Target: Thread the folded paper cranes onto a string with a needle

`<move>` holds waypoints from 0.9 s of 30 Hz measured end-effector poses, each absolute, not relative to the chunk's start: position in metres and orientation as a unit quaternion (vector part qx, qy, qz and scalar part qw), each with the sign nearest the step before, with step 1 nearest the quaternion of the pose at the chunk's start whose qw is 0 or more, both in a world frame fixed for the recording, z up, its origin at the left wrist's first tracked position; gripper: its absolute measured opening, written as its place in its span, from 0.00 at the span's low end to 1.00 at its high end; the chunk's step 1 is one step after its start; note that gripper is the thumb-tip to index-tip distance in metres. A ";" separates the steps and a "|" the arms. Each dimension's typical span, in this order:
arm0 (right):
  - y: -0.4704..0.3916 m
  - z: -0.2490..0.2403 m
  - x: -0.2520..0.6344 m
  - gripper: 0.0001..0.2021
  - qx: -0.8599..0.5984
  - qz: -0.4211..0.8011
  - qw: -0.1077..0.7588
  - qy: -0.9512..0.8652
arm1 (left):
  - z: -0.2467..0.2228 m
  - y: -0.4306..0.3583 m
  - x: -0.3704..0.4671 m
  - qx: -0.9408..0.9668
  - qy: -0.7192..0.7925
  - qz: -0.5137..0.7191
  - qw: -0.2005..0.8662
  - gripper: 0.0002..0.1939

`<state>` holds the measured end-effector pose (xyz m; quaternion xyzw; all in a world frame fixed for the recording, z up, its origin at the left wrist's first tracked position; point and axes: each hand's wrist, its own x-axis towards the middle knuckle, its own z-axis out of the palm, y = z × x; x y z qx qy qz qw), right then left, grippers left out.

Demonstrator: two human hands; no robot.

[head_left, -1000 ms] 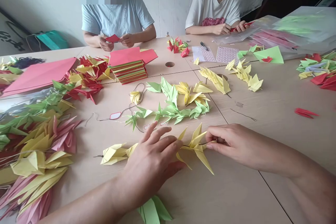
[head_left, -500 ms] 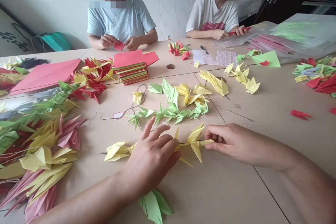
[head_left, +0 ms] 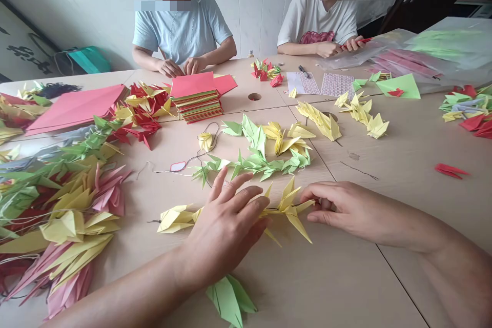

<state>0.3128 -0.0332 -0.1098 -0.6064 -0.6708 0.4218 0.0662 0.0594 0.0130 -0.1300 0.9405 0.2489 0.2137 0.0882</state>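
Pale wooden table carries a heap of strung cranes along its left edge, with bare room toward the near right. Left hand lies flat, fingers spread wide, over the yellow crane string. Right hand pinches the end crane, seemingly at its thread. Since a second ago, the left fingers have fanned out and the crane's wings sit lower.

Paper cranes, near centre: yellow. String of cranes, centre: light green. Paper stack, far centre: red top sheet, edges striped red, green and yellow. Crane heap, left: yellow, pink, green, red. Worktop: pale wood grain.
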 end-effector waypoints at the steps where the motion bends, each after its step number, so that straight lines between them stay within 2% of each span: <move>1: -0.033 -0.109 0.313 0.09 -0.602 0.423 0.065 -0.674 | -0.130 0.013 0.059 0.940 0.251 0.211 0.091 0.09; 16: -0.033 -0.104 0.313 0.08 -0.602 0.406 0.052 -0.685 | -0.136 0.016 0.058 0.946 0.254 0.178 0.095 0.15; 21: -0.034 -0.105 0.310 0.08 -0.600 0.409 0.065 -0.685 | -0.137 0.017 0.057 0.944 0.252 0.186 0.103 0.12; 27: -0.032 -0.107 0.310 0.15 -0.600 0.390 0.079 -0.694 | -0.139 0.018 0.057 0.940 0.258 0.197 0.103 0.12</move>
